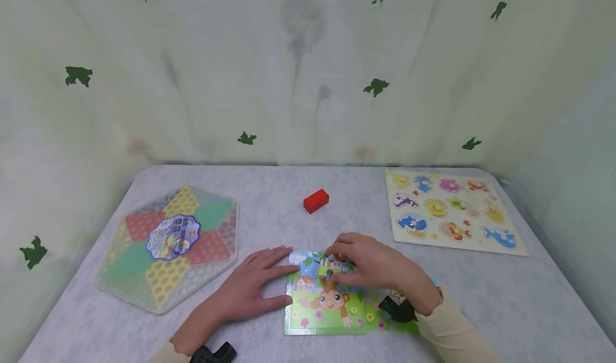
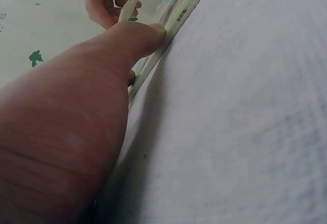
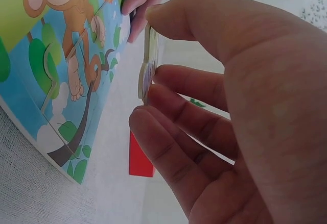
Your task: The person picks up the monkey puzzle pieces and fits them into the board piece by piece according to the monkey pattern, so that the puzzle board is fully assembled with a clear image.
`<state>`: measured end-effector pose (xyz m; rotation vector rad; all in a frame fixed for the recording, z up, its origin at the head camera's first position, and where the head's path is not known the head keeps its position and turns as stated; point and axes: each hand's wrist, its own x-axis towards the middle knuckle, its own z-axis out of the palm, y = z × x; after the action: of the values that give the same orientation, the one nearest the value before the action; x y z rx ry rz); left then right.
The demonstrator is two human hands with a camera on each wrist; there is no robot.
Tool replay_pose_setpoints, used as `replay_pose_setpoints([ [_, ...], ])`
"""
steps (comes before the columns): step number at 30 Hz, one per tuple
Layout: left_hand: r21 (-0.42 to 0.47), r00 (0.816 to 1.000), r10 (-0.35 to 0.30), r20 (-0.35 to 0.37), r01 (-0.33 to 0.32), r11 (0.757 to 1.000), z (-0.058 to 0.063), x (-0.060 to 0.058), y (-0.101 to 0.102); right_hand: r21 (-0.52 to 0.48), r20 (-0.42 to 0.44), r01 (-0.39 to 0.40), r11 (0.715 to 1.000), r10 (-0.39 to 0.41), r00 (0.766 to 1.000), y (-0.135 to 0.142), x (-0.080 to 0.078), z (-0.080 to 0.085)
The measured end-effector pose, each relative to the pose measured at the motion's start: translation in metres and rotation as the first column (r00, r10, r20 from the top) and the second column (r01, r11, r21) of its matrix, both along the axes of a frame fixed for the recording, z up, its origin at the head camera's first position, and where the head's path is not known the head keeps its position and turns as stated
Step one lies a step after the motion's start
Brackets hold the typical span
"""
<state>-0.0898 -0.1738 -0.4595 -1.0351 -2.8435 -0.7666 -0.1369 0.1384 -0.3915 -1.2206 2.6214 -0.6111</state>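
Note:
A square monkey jigsaw puzzle (image 1: 313,320) lies flat on the table, with its monkey, flowers and house facing up. My left hand (image 1: 257,283) rests at the puzzle's left side, its fingers extended and touching the edge. In the left wrist view, the left thumb (image 2: 145,38) presses against the board's edge. Above the puzzle's upper right part, my right hand (image 1: 368,261) pinches a thin puzzle piece (image 3: 146,68) between thumb and fingers. That piece is seen edge-on in the right wrist view, so its picture is mostly hidden.
Beyond the puzzle lies a red block (image 1: 316,201). At left is a hexagonal game board (image 1: 212,269) with coloured triangles. A sea-animal peg puzzle (image 1: 462,248) lies at back right. Part of a green flowered picture (image 1: 377,320) shows under my right wrist. Curtains surround the table (image 1: 269,192).

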Motion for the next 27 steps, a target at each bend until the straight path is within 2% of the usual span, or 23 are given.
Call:
replay_pose_setpoints([
  [12,0.000,1.000,0.004,-0.015,-0.004,1.000,-0.005,-0.001,0.000,0.004,0.047,0.011,1.000,-0.012,0.999,-0.006,0.002,-0.003],
  [21,0.003,0.999,0.001,-0.034,-0.001,1.000,-0.005,0.000,-0.001,-0.018,-0.021,-0.081,0.997,0.081,0.997,-0.016,0.008,-0.015],
  [27,0.012,0.999,-0.001,-0.043,0.002,1.000,-0.006,0.001,-0.002,-0.024,-0.012,-0.079,0.997,0.079,0.997,-0.025,0.013,-0.021],
])
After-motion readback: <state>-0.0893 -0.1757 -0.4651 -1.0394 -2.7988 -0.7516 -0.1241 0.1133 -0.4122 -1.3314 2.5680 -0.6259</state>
